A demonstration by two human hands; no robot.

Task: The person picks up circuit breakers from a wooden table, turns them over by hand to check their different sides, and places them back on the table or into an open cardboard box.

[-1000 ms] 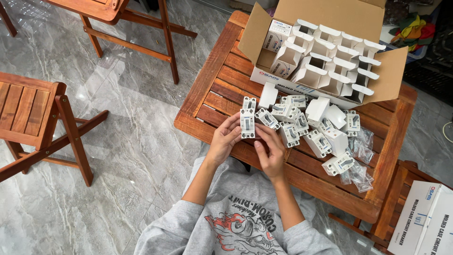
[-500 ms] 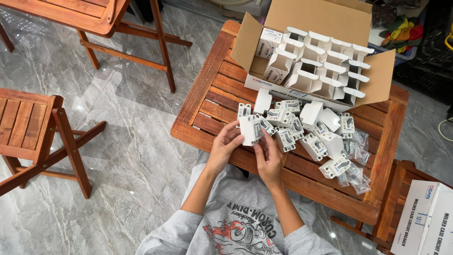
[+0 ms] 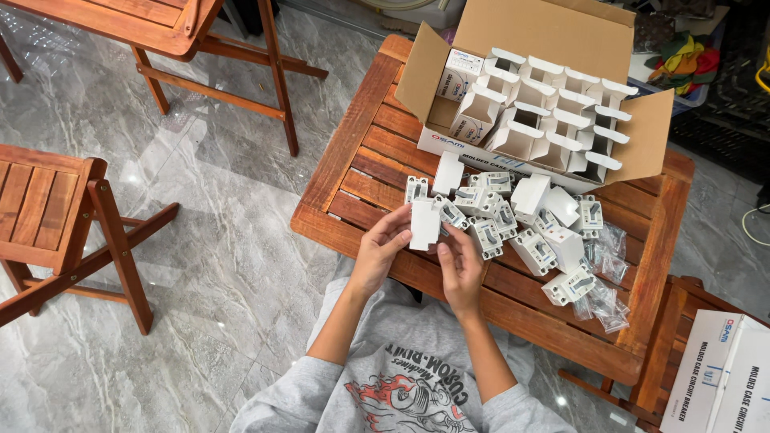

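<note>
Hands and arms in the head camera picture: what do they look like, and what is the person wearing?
The left hand and right hand are bare, with no gloves, rings or watch visible. Both forearms are uncovered, because the grey sleeves are pushed up near the elbows. The grey sweatshirt has a printed picture with red flames and dark lettering.

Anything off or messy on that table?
Mostly loose clutter. White breaker units lie jumbled at mixed angles, not in rows, with empty clear plastic bags strewn near the wooden table's right edge. The cardboard carton holds open small boxes. Left hand and right hand hold one white part. No damage visible.
</note>
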